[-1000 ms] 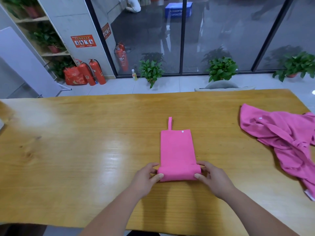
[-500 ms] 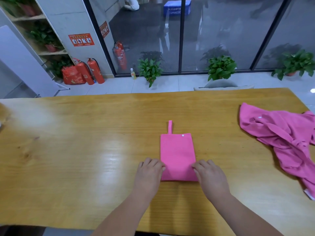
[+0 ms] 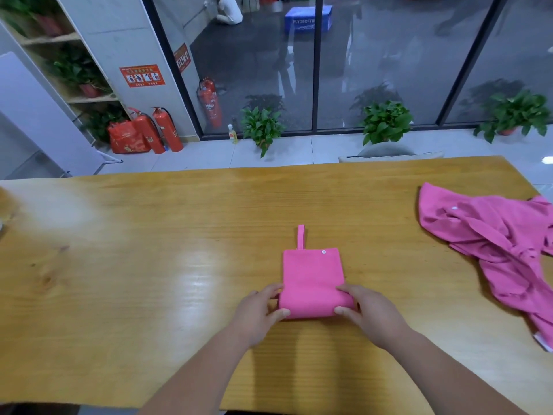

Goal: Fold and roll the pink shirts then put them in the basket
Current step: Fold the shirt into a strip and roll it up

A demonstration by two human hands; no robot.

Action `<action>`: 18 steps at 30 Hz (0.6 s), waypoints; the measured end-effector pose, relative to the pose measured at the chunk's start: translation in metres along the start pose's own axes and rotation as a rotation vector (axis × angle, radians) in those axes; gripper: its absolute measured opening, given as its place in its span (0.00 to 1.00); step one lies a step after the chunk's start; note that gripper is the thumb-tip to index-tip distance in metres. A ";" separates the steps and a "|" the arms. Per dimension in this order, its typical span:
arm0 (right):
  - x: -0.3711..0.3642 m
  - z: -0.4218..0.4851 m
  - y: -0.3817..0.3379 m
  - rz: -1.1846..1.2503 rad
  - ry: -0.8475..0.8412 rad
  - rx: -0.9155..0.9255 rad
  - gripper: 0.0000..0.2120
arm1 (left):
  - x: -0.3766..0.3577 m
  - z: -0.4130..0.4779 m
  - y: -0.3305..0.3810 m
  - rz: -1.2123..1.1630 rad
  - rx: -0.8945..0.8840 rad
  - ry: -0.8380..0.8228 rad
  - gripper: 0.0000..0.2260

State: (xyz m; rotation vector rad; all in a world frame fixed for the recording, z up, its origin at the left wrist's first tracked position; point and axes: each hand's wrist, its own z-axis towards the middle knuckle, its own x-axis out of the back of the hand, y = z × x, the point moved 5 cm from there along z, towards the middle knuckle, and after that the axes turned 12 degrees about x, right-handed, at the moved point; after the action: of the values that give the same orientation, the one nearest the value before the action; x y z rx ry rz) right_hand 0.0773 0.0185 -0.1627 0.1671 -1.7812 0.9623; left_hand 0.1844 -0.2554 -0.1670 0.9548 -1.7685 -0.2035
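Left hand (image 3: 256, 313) and right hand (image 3: 372, 316) pinch the pink shirt (image 3: 311, 275), fingers curled.

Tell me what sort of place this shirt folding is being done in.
Probably an office or commercial building, not a home: a large glass wall, red fire extinguishers below a safety notice, and potted plants along the tiled floor.

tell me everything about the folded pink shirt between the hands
The folded pink shirt is a narrow rectangle of matte cloth lying flat on the wooden table. Its near end is rolled into a thick roll. A thin strip sticks out from the far left corner; a small white dot sits near the far right corner. The left hand and right hand grip the roll's ends.
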 end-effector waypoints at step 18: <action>-0.011 -0.002 -0.024 -0.456 0.190 0.086 0.24 | -0.007 -0.014 0.030 0.427 -0.111 0.230 0.29</action>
State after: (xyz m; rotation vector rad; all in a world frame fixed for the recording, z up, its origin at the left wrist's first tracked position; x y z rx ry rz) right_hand 0.0964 0.0001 -0.1588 0.4967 -1.4419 0.6973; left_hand 0.1817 -0.2266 -0.1491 0.4832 -1.6834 0.0785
